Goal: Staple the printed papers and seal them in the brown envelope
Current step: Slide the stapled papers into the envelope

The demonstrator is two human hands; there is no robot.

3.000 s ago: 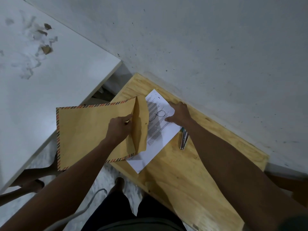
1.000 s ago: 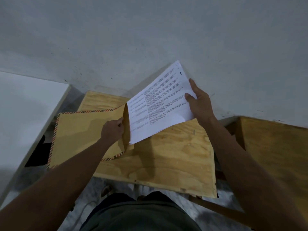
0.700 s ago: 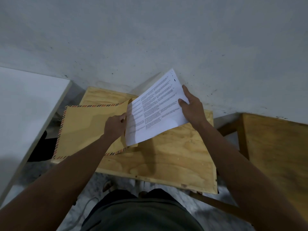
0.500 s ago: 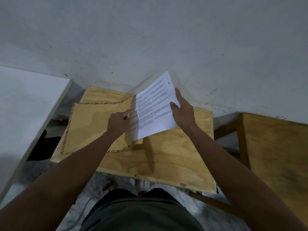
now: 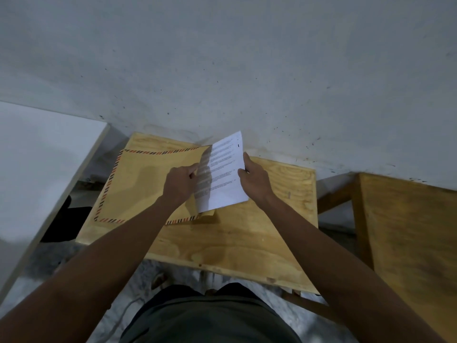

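A brown envelope (image 5: pixel 146 184) with a red-and-black striped border lies over the left part of a small plywood table (image 5: pixel 237 241). My left hand (image 5: pixel 179 184) grips the envelope's open right edge and holds the mouth apart. The printed papers (image 5: pixel 223 177) stick out of that mouth to the right, their left part inside the envelope. My right hand (image 5: pixel 254 180) holds the papers by their right edge, thumb on top. No stapler is in view.
A grey wall (image 5: pixel 247 70) stands right behind the table. A white tabletop (image 5: pixel 37 169) lies to the left and another plywood surface (image 5: pixel 408 238) to the right, with a gap between. My legs and the floor show below the table's front edge.
My right hand has pushed the papers leftward, deeper into the envelope, so less of the sheet shows. My left hand has kept its hold on the envelope's mouth.
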